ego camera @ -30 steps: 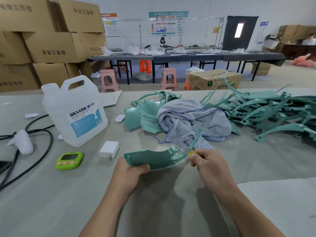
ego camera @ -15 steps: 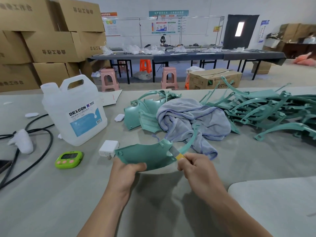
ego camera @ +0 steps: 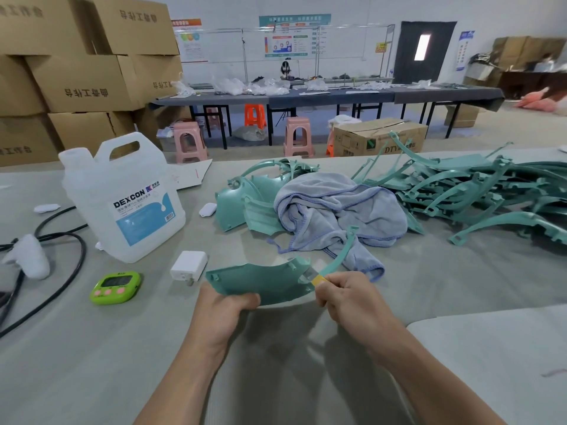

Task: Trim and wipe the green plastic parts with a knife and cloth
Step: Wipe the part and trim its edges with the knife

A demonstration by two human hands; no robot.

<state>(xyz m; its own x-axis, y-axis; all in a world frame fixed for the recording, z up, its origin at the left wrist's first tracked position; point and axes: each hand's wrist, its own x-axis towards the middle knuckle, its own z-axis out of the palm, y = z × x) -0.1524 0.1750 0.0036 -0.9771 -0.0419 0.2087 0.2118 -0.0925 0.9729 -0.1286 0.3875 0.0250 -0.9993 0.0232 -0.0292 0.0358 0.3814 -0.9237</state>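
My left hand (ego camera: pixel 225 308) grips the lower left edge of a green plastic part (ego camera: pixel 260 280), a curved panel with a thin arm rising to the right. My right hand (ego camera: pixel 349 299) pinches a small knife (ego camera: pixel 313 278) with a yellow handle, its blade lying against the panel's right edge near the arm. A crumpled grey-blue cloth (ego camera: pixel 337 213) lies on the table just behind the part. More green panels (ego camera: pixel 242 207) sit left of the cloth, partly under it, and a big heap of green arched parts (ego camera: pixel 478 191) spreads to the right.
A white DEXCON jug (ego camera: pixel 122 197) stands at the left. A white charger (ego camera: pixel 188 265), a green timer (ego camera: pixel 116 287) and black cables (ego camera: pixel 61 265) lie near it. A pale padded surface (ego camera: pixel 497 357) fills the near right. Cardboard boxes, stools and a long table stand beyond.
The part has tilted up and shifted left in my left hand. My right hand moved the knife from the thin arm's end inward to the panel's right edge.
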